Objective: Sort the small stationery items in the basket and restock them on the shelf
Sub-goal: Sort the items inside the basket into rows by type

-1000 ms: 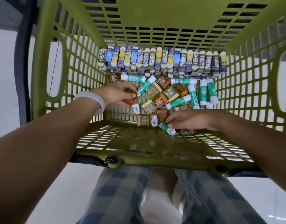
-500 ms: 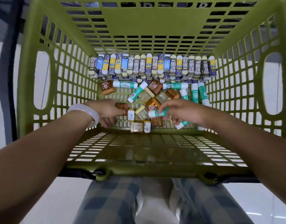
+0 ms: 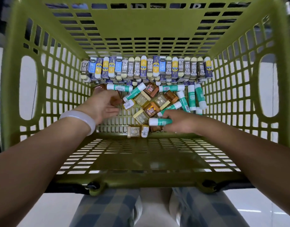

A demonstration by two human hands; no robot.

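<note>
Two hands are down inside the green basket from the head view, and the sorting is plainly under way. Right hand has its fingers curled round a green-and-white glue stick, held sideways with the white cap pointing left, just above the loose pile, which looks like a pull-one-kind-out grip so the sticks can be gathered together. Left hand sits palm up and half cupped, fingers bent round a small brown box at its fingertips; whether that is a firm pinch or only a touch is hard to tell through the blur, but it reads as holding. A white bangle rides that wrist. Along the far wall stands a tidy row of erasers, upright and packed side by side, probably already grouped for an easy lift to the shelf, which is nowhere in view. Several sleeves read "2B" in big characters; others carry a yellow cartoon face on blue, and the smaller print is too fine to read. Between row and hands lies the jumble: brown boxes and clear-yellow boxes tipped every way, more glue sticks bunched toward the right wall, barcodes showing on a few. Checked trousers show below the rim.
</note>
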